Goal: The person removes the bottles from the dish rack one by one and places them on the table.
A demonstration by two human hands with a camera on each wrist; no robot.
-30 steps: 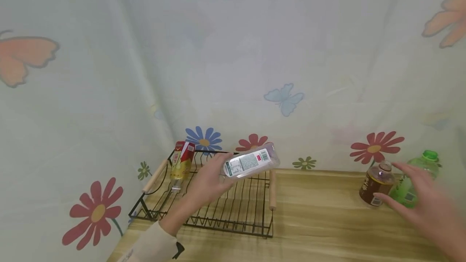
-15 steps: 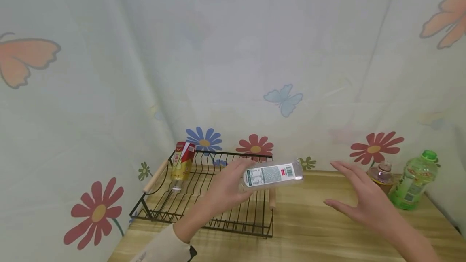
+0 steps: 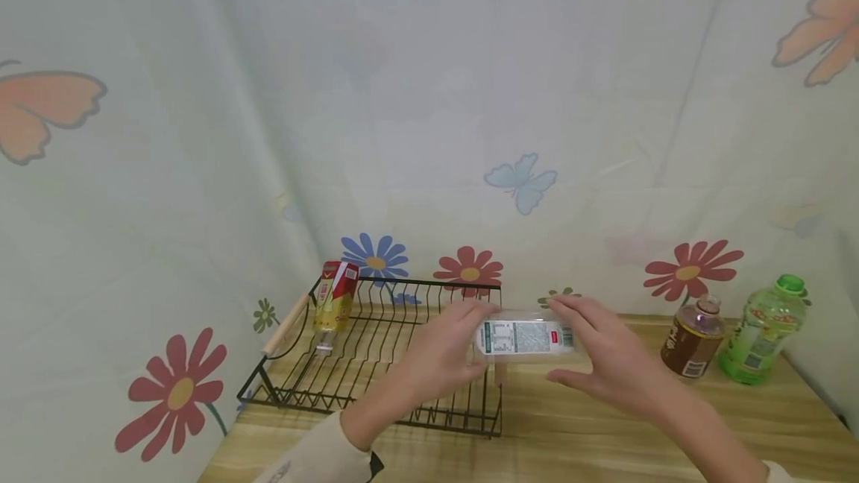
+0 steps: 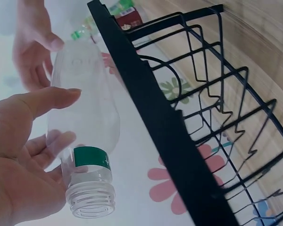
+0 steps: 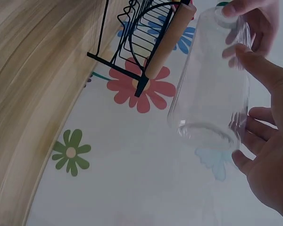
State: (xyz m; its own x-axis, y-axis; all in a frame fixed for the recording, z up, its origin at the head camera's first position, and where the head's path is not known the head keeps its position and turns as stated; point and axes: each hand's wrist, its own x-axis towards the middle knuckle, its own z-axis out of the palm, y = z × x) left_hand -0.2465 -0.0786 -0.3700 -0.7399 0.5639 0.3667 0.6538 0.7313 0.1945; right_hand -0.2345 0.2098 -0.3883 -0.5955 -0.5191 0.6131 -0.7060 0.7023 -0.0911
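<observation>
A clear plastic bottle (image 3: 526, 334) with a white and green label lies sideways in the air above the dish rack's right end. Its open, capless neck (image 4: 90, 200) shows in the left wrist view. My left hand (image 3: 446, 345) holds the bottle at the neck end, thumb on one side and fingers on the other. At the base end is my right hand (image 3: 614, 356), fingers just reaching the bottle's edge and thumb apart below it. In the right wrist view, my right hand (image 5: 269, 122) is spread beside the bottle (image 5: 210, 89); whether it touches cannot be told.
Under my left arm stands a black wire rack (image 3: 403, 412) with wooden handles (image 3: 287, 325). A red and yellow bottle (image 3: 337, 298) lies neck-down in its left side. A brown-labelled bottle (image 3: 693, 338) and a green bottle (image 3: 763, 330) stand upright on the wooden table (image 3: 570, 438) at right.
My left hand has carried the clear bottle right, turning it nearly level. My right hand has come left from beside the brown-labelled bottle to the clear bottle's base.
</observation>
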